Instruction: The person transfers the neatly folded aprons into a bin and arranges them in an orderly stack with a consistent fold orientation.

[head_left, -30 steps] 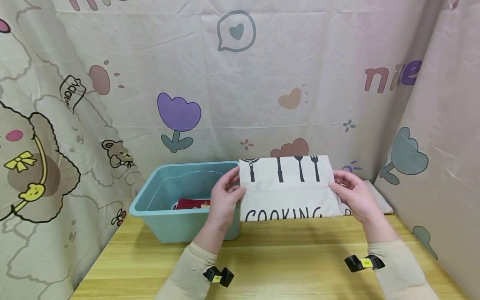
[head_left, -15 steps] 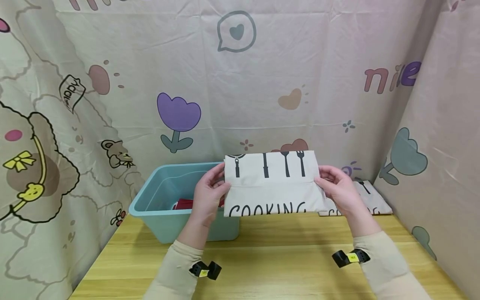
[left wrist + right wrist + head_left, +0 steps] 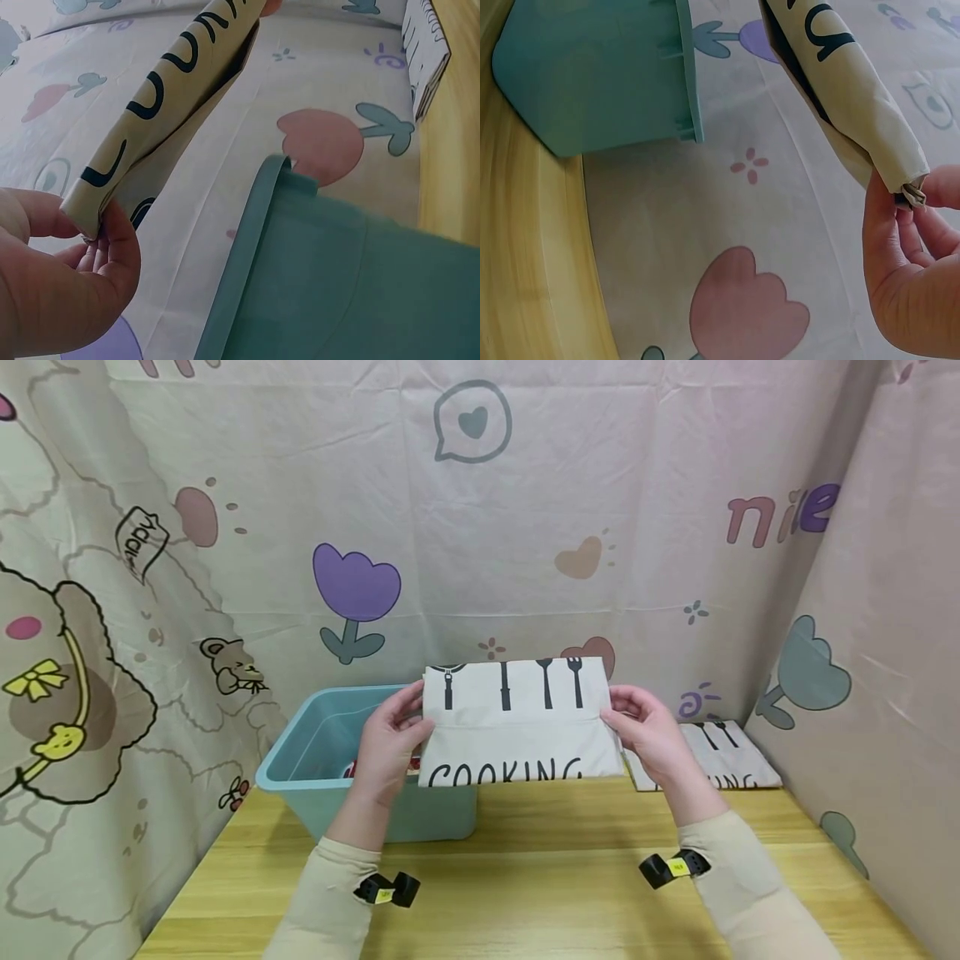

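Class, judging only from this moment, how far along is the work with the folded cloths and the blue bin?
Done: something red already lies in the blue bin. In hand: the left hand and right hand pinch the ends of a folded "COOKING" cloth, held in the air beside the bin, not yet inside. Left: another folded cloth lies on the table.
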The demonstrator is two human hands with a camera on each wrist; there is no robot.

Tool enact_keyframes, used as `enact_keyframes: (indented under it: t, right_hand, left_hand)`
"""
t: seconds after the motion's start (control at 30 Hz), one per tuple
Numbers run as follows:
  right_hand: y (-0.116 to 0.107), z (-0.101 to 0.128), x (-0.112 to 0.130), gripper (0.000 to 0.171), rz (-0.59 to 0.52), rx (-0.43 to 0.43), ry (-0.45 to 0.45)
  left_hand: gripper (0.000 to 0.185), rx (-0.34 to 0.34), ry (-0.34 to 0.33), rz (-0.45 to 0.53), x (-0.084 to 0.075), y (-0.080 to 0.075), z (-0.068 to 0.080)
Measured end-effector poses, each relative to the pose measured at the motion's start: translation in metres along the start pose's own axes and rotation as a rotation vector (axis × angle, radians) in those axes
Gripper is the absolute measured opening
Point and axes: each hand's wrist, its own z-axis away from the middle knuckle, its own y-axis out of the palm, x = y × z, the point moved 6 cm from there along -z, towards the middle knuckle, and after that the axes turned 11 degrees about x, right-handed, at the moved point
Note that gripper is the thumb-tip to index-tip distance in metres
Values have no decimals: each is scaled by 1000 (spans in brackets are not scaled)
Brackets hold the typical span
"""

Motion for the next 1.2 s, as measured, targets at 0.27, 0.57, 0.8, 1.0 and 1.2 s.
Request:
enact_keyframes:
  t: [0.27,0.57,0.8,1.0,1.2]
  right_hand:
    - [18,-12,2,29,-15,25,8]
    - [38,-28,6,31,-37,72,-13]
    - [58,-37,8,33,-70,89,-7]
    - [76,-46,7,32,-114,92,0]
    - [93,-56,2,32,-125,95,14]
  left_hand:
    - [56,-22,-21,-69,-7,-21,1]
    - [58,-46,-29,-105,-13,-45,-1]
    - [59,-82,-61,-164,-15,-65,-1]
    - [60,-89,-51,-184,-17,-82,-3]
    - [59,-90,-53,-215,-16,-97,-7]
